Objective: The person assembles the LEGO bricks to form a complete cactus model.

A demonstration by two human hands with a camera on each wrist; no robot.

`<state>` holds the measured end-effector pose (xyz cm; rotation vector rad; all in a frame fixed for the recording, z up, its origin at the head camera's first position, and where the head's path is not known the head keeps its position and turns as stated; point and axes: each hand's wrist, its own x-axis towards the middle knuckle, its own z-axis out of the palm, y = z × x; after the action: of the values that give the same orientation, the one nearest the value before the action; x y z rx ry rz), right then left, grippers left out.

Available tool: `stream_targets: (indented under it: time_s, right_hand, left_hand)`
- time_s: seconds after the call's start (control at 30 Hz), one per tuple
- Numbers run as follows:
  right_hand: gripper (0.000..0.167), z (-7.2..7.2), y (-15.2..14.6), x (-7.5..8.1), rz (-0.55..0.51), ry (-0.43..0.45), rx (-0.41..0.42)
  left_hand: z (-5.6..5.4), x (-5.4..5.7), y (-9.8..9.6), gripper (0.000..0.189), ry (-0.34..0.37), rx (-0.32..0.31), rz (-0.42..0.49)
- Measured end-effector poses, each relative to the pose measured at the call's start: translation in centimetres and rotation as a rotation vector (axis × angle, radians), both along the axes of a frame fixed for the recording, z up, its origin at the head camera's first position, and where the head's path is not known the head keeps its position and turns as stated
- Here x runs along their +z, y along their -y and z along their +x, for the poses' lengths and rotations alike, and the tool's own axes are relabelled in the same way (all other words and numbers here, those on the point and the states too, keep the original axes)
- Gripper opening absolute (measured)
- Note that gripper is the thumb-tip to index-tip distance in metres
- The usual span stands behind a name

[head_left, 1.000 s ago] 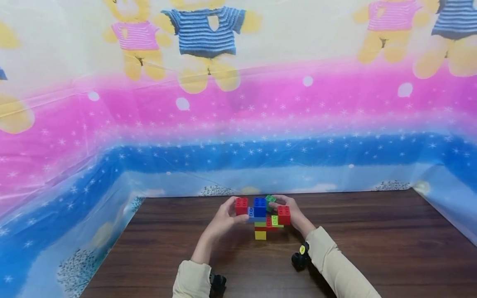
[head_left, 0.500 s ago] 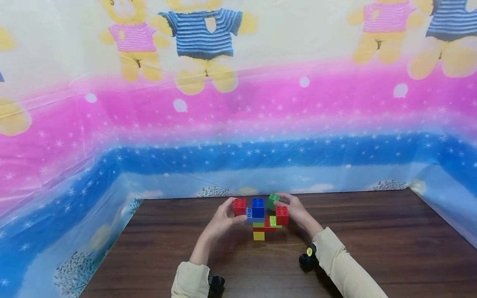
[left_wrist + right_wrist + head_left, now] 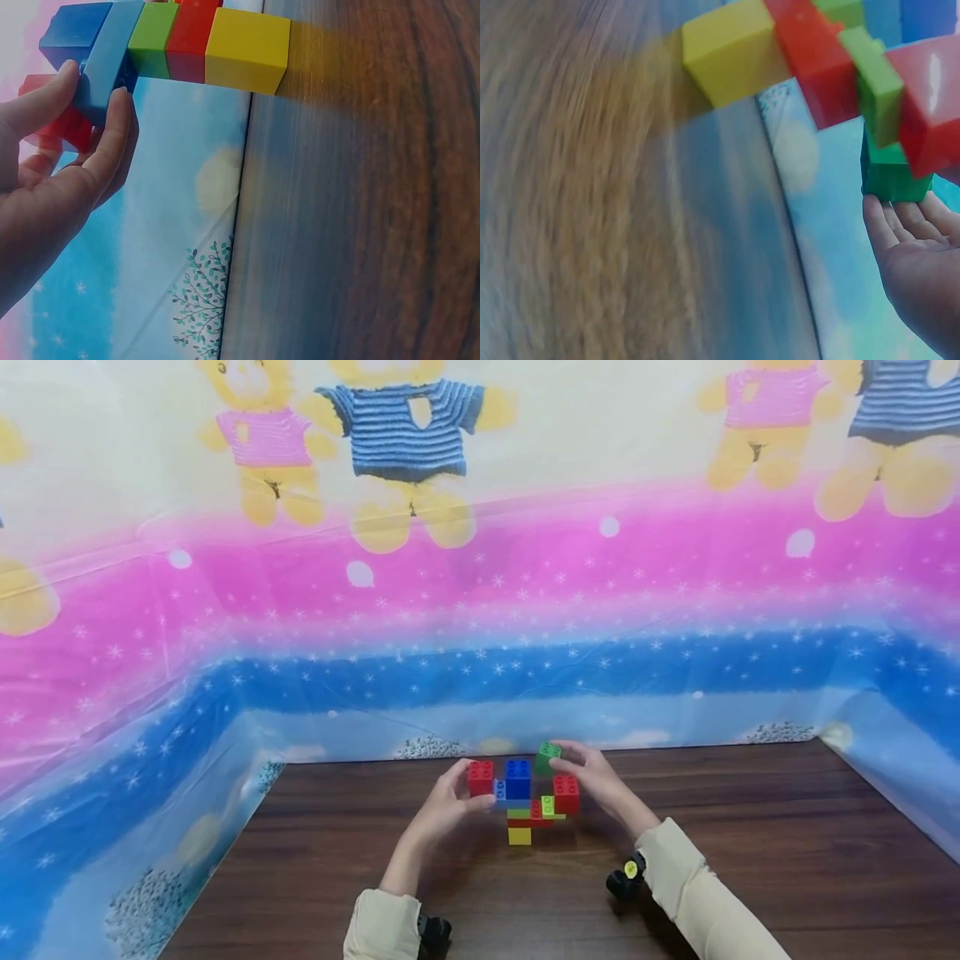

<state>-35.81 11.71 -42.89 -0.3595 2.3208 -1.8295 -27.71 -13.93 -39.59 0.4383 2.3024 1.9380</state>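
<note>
A toy building-brick structure stands on its yellow brick point(image 3: 520, 836) on the table. Above that sit a red brick point(image 3: 193, 41), a light green brick point(image 3: 152, 41) and a long light blue brick point(image 3: 107, 56). My left hand point(image 3: 438, 810) holds the structure's left end, thumb and fingers around the light blue brick and the left red brick point(image 3: 481, 778). A dark blue brick point(image 3: 517, 779) tops the middle. On the right arm are a lime brick point(image 3: 548, 804) and another red brick point(image 3: 566, 793). Behind these, my right hand point(image 3: 600, 781) pinches a green brick point(image 3: 548, 758), raised beside the dark blue one.
The brown wooden table point(image 3: 337, 860) reaches back to a printed cloth backdrop point(image 3: 480, 610). Black wrist devices point(image 3: 433, 935) are worn near both sleeves point(image 3: 697, 877).
The green brick in my right hand has moved up and slightly right, opening a gap from the dark blue brick. My left hand keeps hold of the structure, and the head view shifts slightly.
</note>
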Motion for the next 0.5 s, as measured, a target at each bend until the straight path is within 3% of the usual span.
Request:
stream_targets:
  time_s: [0.27,0.5]
  right_hand:
    - [0.056,0.9,0.0,1.5,-0.079,0.005,0.038]
    - [0.058,1.7,0.2,2.7,-0.076,-0.003,0.067]
  left_hand:
    - [0.0,0.0,0.0,0.039,-0.001,0.001,-0.002]
    - [-0.1,-0.1,0.0,0.039,0.0,0.009,0.002]
